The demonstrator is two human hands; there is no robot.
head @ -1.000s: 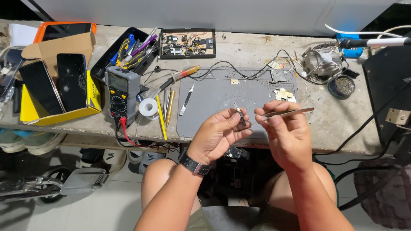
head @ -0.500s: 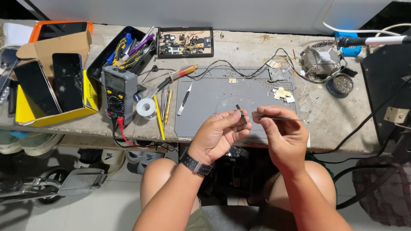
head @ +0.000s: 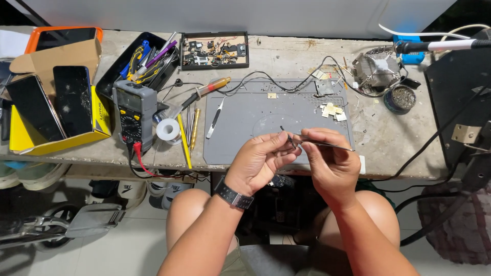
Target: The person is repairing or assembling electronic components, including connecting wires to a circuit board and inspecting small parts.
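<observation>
While your hands meet over the near edge of the grey work mat (head: 245, 128), your right hand (head: 332, 163) pinches slim metal tweezers (head: 327, 144), tips pointing left. Your left hand (head: 261, 158) closes its fingertips on a small dark part (head: 289, 139) at those tips. Multimeter (head: 134, 115) lies well left on the bench.

On your bench: grey multimeter (head: 134, 113) left of the grey mat (head: 245, 128); solder spool (head: 168, 130) just beside it; two dark phones (head: 51, 105) in the yellow box (head: 99, 120); heatsink fan (head: 377, 66) far right.
</observation>
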